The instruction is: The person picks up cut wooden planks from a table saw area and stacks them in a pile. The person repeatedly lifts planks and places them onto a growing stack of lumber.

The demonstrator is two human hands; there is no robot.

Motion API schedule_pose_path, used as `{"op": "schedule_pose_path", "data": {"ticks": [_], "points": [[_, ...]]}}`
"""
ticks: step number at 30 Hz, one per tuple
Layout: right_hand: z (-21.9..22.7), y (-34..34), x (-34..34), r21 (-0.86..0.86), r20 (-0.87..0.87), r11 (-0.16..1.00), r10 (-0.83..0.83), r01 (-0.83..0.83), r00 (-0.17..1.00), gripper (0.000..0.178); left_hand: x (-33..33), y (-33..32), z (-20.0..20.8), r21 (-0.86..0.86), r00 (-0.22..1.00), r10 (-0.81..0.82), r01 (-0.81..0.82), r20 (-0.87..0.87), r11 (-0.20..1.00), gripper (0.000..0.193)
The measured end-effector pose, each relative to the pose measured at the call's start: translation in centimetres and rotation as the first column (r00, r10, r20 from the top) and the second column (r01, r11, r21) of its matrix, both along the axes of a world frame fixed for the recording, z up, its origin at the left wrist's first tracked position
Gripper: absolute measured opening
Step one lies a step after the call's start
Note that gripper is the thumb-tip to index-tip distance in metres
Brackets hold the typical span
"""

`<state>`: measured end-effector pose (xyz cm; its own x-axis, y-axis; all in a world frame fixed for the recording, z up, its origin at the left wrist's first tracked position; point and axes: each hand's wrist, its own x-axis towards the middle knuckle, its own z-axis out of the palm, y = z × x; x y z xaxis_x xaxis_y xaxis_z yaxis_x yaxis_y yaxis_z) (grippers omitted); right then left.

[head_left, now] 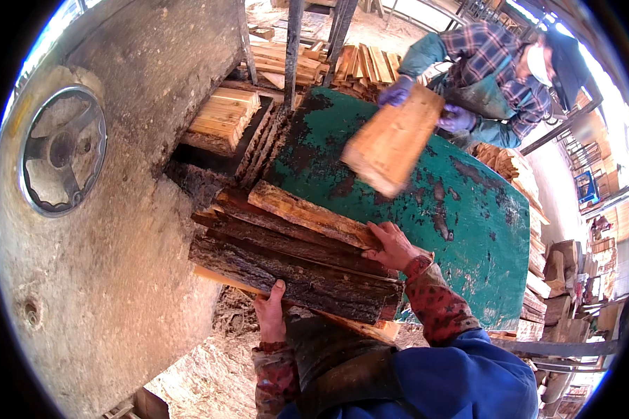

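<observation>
A bundle of bark-covered boards (286,272) lies across in front of me, its left end at the machine's opening. My left hand (271,315) grips the near edge, thumb on top of the bark and fingers out of sight beneath. At the right end, my right hand (393,247) is closed over the far side of the same bundle, touching the pale-edged board (311,214) at the back. Across the green table (468,230), a co-worker in gloves holds a blurred stack of pale boards (396,140) above its surface.
On the left rises a large rough machine housing (154,91) with a metal handwheel (63,150). A stack of cut boards (223,115) sits beside the opening. Upright metal posts (292,52) stand at the back, with piled boards (367,66) behind. Sawdust covers the floor (203,377).
</observation>
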<state>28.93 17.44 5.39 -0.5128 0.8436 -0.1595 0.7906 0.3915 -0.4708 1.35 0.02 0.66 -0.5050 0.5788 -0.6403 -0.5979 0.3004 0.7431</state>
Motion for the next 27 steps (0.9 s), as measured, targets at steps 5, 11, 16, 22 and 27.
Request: {"op": "schedule_pose_path", "data": {"ticks": [5, 11, 16, 22, 27], "points": [[0.9, 0.0, -0.7, 0.011, -0.035, 1.000, -0.014, 0.014, 0.999, 0.077, 0.1, 0.0, 0.1, 0.020, 1.000, -0.001, 0.001, -0.005, 1.000, 0.053], [3.3, -1.4, -3.9, 0.058, -0.235, 0.998, 0.043, -0.030, 0.971, 0.072, -0.1, 0.0, 0.9, 0.136, 0.997, -0.034, 0.024, 0.071, 0.990, 0.055], [3.8, -3.1, -8.6, 0.176, -0.164, 0.968, 0.206, -0.177, 0.965, 0.080, -0.3, -0.1, 0.1, 0.139, 0.995, -0.029, 0.015, 0.099, 0.990, 0.055], [4.2, -3.8, -8.9, 0.063, -0.046, 0.952, 0.304, -0.301, 0.952, 0.081, -0.3, -0.4, -1.5, 0.105, 0.999, -0.040, 0.039, 0.006, 0.994, 0.049], [6.7, -2.3, -7.7, 0.014, -0.270, 0.964, 0.260, -0.266, 0.927, 0.061, -0.1, -0.2, -0.9, 0.109, 1.000, -0.027, 0.027, -0.001, 0.994, 0.049]]}}
